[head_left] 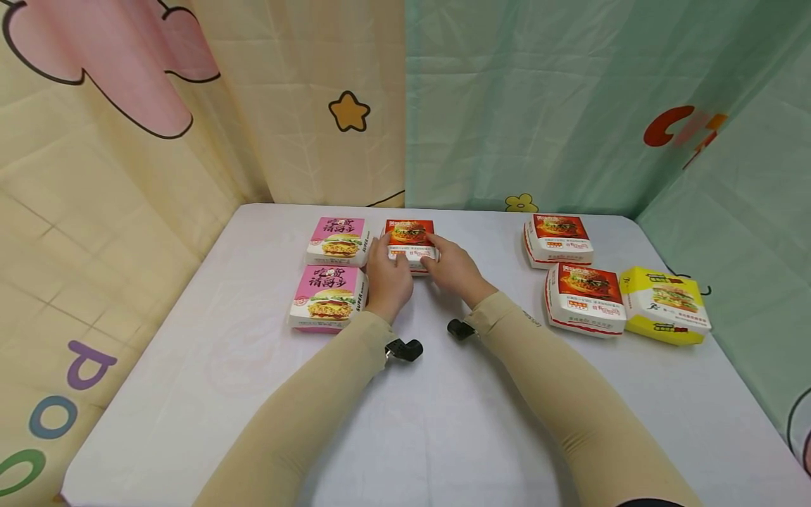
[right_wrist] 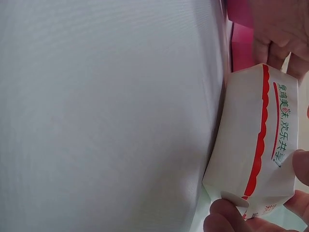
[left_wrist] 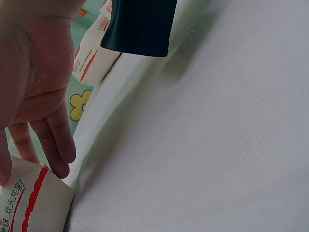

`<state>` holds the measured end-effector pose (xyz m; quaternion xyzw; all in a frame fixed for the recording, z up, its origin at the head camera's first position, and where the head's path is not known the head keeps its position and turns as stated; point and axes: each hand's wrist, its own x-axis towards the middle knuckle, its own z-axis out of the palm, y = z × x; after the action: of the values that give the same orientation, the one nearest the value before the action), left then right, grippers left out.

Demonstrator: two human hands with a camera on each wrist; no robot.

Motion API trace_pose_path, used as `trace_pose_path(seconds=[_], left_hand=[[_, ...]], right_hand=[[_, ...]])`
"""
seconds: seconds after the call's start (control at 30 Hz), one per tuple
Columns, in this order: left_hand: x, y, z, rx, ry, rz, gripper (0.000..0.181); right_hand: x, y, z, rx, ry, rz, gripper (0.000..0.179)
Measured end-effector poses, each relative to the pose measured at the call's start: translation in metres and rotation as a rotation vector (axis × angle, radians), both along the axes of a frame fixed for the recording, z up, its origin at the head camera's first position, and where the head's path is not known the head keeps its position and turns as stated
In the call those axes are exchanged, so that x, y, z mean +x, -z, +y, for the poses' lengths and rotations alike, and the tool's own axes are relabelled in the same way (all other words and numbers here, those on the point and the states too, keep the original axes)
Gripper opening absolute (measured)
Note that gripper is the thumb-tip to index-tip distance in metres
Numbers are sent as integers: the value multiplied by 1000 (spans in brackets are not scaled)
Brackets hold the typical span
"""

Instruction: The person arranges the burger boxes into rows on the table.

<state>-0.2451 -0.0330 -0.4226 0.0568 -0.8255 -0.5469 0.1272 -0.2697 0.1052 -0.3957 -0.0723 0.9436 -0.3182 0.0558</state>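
A burger box with a red top (head_left: 410, 231) and white sides lies on the table between both hands. My left hand (head_left: 388, 283) grips its left end, thumb over the front edge and fingers along the side. From the other end my right hand (head_left: 459, 272) holds it; in the right wrist view the right thumb (right_wrist: 301, 166) presses the upper edge and fingertips (right_wrist: 224, 217) curl round the end. The same box (right_wrist: 248, 135) shows a white side with a red wavy band. Just left of my left hand are two pink burger boxes, one farther back (head_left: 337, 241) and one nearer (head_left: 328, 298).
On the right stand two more red-topped burger boxes, one behind (head_left: 557, 241) and one in front (head_left: 584, 299). A yellow burger box (head_left: 665, 304) sits beside the front one. The white table (head_left: 418, 422) meets printed curtains (head_left: 538, 105) at its back and sides.
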Motion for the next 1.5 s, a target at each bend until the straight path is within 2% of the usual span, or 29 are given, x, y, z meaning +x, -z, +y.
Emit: trace_pose_path(seconds=[0.33,0.83,1.3,1.5], left_hand=[[7,-6,1,-23,13,42,53],[9,-6,-1,-21,18,75,51],[11,-4,-2,-11,34,36,53],[12,-5,-1,-20,58,68,52]], right_hand=[[1,1,0,-2,7,2,65],[0,2,0,0,-4,13,66],[2,7,3,-21,-20,42,71],[6,4,4,-46,-12,61,69]])
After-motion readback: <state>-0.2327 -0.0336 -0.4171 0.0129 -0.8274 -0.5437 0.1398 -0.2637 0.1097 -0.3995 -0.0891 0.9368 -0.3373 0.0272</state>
